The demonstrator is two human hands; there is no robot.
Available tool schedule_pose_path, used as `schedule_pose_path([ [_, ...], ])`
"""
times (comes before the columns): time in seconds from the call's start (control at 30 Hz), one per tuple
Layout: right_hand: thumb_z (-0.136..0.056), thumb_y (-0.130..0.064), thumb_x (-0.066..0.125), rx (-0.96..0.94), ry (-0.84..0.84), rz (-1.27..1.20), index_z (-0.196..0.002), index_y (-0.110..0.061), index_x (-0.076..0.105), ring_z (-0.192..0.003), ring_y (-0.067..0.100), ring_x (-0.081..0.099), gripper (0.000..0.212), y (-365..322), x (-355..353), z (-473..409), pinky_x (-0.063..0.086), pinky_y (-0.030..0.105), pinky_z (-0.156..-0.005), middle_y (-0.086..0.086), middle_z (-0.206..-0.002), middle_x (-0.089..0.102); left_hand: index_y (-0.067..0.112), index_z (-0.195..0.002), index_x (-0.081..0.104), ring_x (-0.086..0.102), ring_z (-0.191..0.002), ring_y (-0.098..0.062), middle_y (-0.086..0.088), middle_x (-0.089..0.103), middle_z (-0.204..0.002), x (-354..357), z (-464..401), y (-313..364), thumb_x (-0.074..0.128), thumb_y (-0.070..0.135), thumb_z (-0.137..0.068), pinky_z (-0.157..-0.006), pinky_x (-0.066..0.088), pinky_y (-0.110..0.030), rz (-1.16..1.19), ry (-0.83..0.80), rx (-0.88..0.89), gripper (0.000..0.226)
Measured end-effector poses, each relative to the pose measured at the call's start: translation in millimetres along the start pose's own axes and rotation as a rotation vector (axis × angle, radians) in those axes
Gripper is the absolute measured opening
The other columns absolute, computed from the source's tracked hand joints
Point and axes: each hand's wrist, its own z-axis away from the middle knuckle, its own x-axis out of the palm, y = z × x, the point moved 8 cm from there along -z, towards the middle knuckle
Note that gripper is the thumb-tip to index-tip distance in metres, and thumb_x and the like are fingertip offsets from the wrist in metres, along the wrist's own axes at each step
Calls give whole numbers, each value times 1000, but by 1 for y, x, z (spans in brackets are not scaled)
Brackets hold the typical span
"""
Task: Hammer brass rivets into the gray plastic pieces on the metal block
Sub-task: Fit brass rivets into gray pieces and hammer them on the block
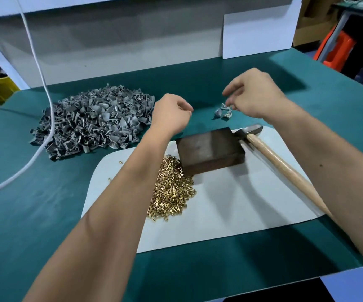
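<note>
A dark metal block [208, 149] lies on a white sheet [230, 210], and its top is bare. Brass rivets [171, 188] are heaped against its near-left corner. A large pile of gray plastic pieces [91, 123] sits at the left on the green mat. A few more gray pieces [223, 112] lie behind the block. My right hand [254, 94] hovers over them with loosely curled fingers, the fingertips right at the topmost piece. My left hand [171, 114] hangs above the block's far-left corner, fingers loosely curled, with nothing seen in it. The hammer [274, 153] rests at the block's right side.
A white cable [43, 88] runs down from the top left, across the gray pile and off the table's left edge. A white board [258, 33] stands at the back right. Two stray rivets [120, 161] lie on the sheet's left part. Beyond the right edge are orange objects.
</note>
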Motion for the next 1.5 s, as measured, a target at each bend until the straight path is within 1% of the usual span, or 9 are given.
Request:
schedule_pose_path([
  [0.07, -86, -4, 62, -158, -42, 20, -95, -21, 79, -78, 5, 70, 26, -42, 11, 19, 54, 15, -73, -2, -85, 76, 27, -85, 78, 70, -92, -13, 11, 72, -84, -21, 13, -20, 70, 12, -87, -90, 56, -27, -31, 61, -29, 17],
  [0.3, -81, -26, 79, -747, -546, 375, -100, -29, 79, -82, 9, 62, 19, -154, 119, 109, 53, 25, -80, -11, -89, 73, 19, -88, 80, 69, -83, -29, -4, 77, -83, -93, 69, -79, 75, 15, -76, -99, 53, -45, -312, 304, -112, 13],
  [0.4, -72, -39, 88, -744, -640, 527, -105, -32, 74, -85, 20, 61, 36, -158, 151, 116, 52, 32, -71, -11, -80, 60, 17, -93, 79, 69, -89, -31, -8, 76, -90, -90, 76, -93, 75, 21, -76, -93, 56, -44, -320, 223, -122, 18],
  [0.63, -79, -25, 84, -726, -764, 474, -78, -27, 77, -66, -2, 57, 8, -159, 169, 121, 44, 21, -58, -18, -66, 64, 19, -93, 73, 66, -94, -27, -7, 71, -104, -91, 72, -111, 70, 15, -81, -77, 42, -29, -247, 284, -96, 14],
  [0.87, -86, -27, 79, -662, -715, 366, -83, -23, 77, -74, 8, 64, 5, -148, 166, 115, 55, 31, -73, -10, -74, 70, 18, -91, 71, 62, -98, -26, -6, 69, -104, -90, 71, -116, 75, 19, -88, -76, 32, -27, -212, 321, -100, 5],
  [1.0, -81, -42, 82, -672, -645, 351, -92, -20, 72, -77, 20, 65, 26, -151, 170, 118, 53, 34, -68, -7, -78, 68, 20, -86, 71, 60, -94, -26, -6, 65, -104, -92, 73, -114, 72, 20, -91, -75, 39, -29, -205, 349, -114, 5],
  [1.17, -88, -27, 77, -666, -670, 320, -88, -19, 76, -78, 17, 66, 9, -150, 173, 123, 53, 32, -70, -6, -77, 69, 12, -88, 71, 53, -107, -32, -10, 66, -104, -92, 76, -108, 57, 18, -101, -79, 37, -35, -257, 390, -116, 20],
  [1.3, -88, -21, 75, -642, -658, 228, -85, -23, 76, -73, 4, 63, 4, -149, 159, 121, 53, 29, -72, -13, -74, 69, 9, -99, 65, 59, -86, -29, -8, 65, -94, -101, 81, -95, 45, 19, -107, -72, 41, -38, -247, 515, -48, 24],
  [1.5, -86, -9, 67, -676, -565, 118, -85, -22, 77, -73, 8, 64, 16, -151, 143, 121, 54, 29, -76, -10, -75, 69, 6, -88, 63, 69, -67, -22, -3, 70, -78, -99, 79, -105, 46, 19, -108, -73, 60, -45, 212, 502, -106, 29],
])
